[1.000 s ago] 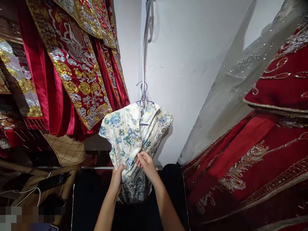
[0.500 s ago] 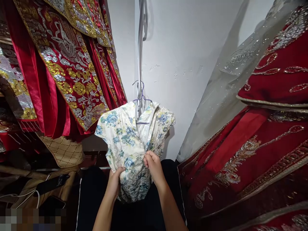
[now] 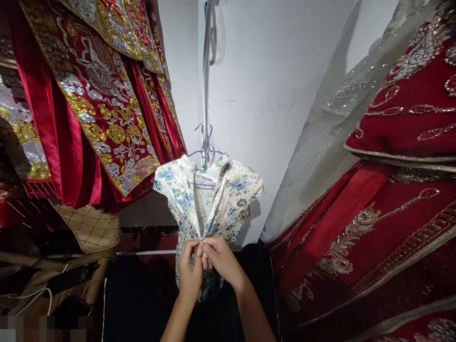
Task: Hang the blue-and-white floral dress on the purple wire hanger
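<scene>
A white short-sleeved dress or blouse (image 3: 237,197) with blue and yellow flowers hangs in front of me on a purple wire hanger (image 3: 209,137). Its front is open in a V down from the collar. At the bottom of that V, my left hand (image 3: 190,263) pinches one front edge between thumb and fingers. Right against it, my right hand (image 3: 217,256) is closed on the other edge, so the fingertips meet. Whatever small fastening may lie between the fingertips is hidden. The lower part of the garment hangs behind and below my hands.
A metal pole (image 3: 205,71) runs up the white wall (image 3: 267,61) and carries the hanger. Red embroidered garments (image 3: 114,118) hang at left, a red beaded gown (image 3: 402,123) and sheer veil (image 3: 320,128) at right. A wooden chair (image 3: 96,280) with a black device (image 3: 73,278) and white cable stands low left.
My left hand has moved from the garment's left side up to its front opening, beside my right hand. My right hand has shifted slightly left and down. The two front edges are drawn together.
</scene>
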Demonstrator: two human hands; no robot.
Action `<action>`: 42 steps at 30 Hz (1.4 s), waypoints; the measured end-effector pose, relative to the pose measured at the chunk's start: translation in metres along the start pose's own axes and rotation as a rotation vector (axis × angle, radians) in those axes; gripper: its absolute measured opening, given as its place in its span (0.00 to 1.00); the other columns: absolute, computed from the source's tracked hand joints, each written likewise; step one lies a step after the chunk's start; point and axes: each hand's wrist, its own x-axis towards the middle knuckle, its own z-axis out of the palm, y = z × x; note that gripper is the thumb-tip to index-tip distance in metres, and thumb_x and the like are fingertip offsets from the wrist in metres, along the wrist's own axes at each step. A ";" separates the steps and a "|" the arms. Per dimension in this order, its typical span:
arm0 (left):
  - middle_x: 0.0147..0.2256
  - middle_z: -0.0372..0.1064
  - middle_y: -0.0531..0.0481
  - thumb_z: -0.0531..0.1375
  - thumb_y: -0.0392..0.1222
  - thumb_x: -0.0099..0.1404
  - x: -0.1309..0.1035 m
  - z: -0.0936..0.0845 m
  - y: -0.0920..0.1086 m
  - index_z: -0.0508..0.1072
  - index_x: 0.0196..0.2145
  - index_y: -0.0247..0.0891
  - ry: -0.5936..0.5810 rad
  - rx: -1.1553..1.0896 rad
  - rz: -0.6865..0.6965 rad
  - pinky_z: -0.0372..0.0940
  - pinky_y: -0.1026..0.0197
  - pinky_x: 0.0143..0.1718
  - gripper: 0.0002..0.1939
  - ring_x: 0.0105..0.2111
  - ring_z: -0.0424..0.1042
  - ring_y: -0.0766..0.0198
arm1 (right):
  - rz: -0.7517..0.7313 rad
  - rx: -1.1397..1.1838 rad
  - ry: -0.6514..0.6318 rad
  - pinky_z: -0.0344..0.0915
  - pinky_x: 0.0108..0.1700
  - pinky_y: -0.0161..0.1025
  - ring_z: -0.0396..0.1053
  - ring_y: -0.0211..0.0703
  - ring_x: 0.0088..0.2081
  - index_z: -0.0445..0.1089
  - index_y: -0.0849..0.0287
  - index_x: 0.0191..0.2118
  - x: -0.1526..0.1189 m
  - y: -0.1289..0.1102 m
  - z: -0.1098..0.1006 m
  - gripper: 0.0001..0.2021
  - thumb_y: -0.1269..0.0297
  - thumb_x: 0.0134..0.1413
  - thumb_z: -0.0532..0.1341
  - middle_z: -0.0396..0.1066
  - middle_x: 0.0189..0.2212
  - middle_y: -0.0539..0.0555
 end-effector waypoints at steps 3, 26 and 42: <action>0.33 0.69 0.49 0.55 0.42 0.69 0.000 -0.001 0.006 0.72 0.37 0.39 -0.062 0.023 0.043 0.64 0.62 0.36 0.08 0.34 0.70 0.60 | 0.011 0.087 0.084 0.52 0.21 0.32 0.56 0.33 0.15 0.72 0.61 0.26 0.003 -0.005 -0.007 0.11 0.67 0.52 0.53 0.67 0.14 0.48; 0.46 0.74 0.45 0.56 0.41 0.71 0.145 -0.024 0.147 0.70 0.56 0.43 -0.117 0.120 0.471 0.66 0.56 0.48 0.17 0.43 0.73 0.60 | -0.477 -0.042 0.315 0.51 0.20 0.30 0.56 0.31 0.15 0.70 0.60 0.24 0.083 -0.135 -0.046 0.10 0.65 0.52 0.55 0.64 0.12 0.46; 0.28 0.67 0.51 0.54 0.35 0.70 0.234 -0.101 0.072 0.67 0.30 0.36 0.499 -0.599 -0.070 0.68 0.64 0.43 0.09 0.33 0.71 0.68 | -0.188 -0.104 0.259 0.47 0.22 0.34 0.52 0.34 0.16 0.67 0.58 0.18 0.079 -0.021 -0.044 0.13 0.64 0.49 0.55 0.57 0.11 0.45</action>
